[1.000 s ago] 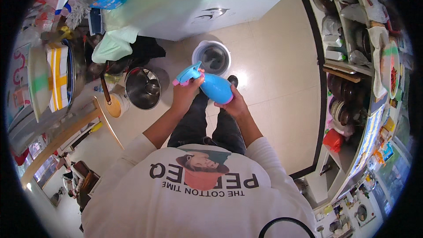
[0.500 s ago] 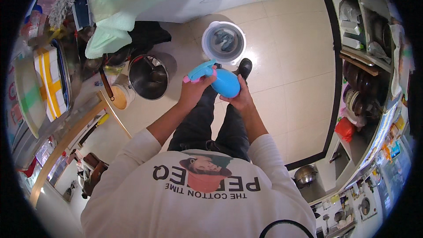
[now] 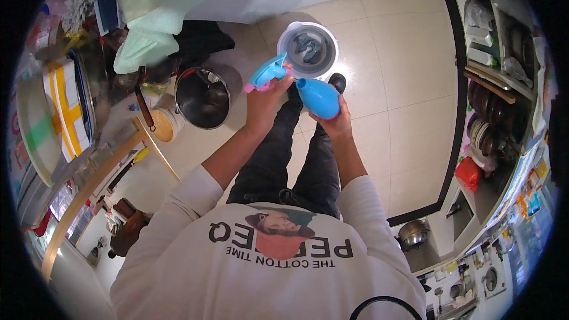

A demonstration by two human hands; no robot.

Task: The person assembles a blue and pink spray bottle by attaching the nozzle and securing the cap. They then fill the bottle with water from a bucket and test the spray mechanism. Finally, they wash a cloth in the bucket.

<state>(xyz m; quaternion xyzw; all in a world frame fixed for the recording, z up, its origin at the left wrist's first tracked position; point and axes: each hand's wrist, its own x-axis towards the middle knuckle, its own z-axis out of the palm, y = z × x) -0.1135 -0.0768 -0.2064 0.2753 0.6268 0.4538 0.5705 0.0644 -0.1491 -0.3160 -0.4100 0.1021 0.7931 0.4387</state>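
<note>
A blue spray bottle is in two parts. The spray head [image 3: 269, 72], blue with pink trim, is in my left hand [image 3: 264, 102], whose fingers close round it. My right hand [image 3: 336, 117] grips the blue bottle body [image 3: 319, 98] by its lower end, the body tilted with its uncovered neck pointing up and left toward the spray head. A small gap lies between neck and head; any tube there is too small to make out. Just beyond both hands, on the floor, stands a white basin [image 3: 283, 40] with grey-blue cloth [image 3: 308, 47] in it.
A tall metal pot [image 3: 203, 99] stands to the left, near a white bucket [image 3: 163, 123]. A mint-green towel [image 3: 151, 35] hangs at the upper left. On the right are shelves [image 3: 501, 59] with kitchenware, and a steel bowl [image 3: 413, 234] sits lower down. My shoe [image 3: 337, 82] is close to the basin.
The spray head has come off the bottle body. My left hand has lifted it up and left, while my right hand has moved slightly right with the body.
</note>
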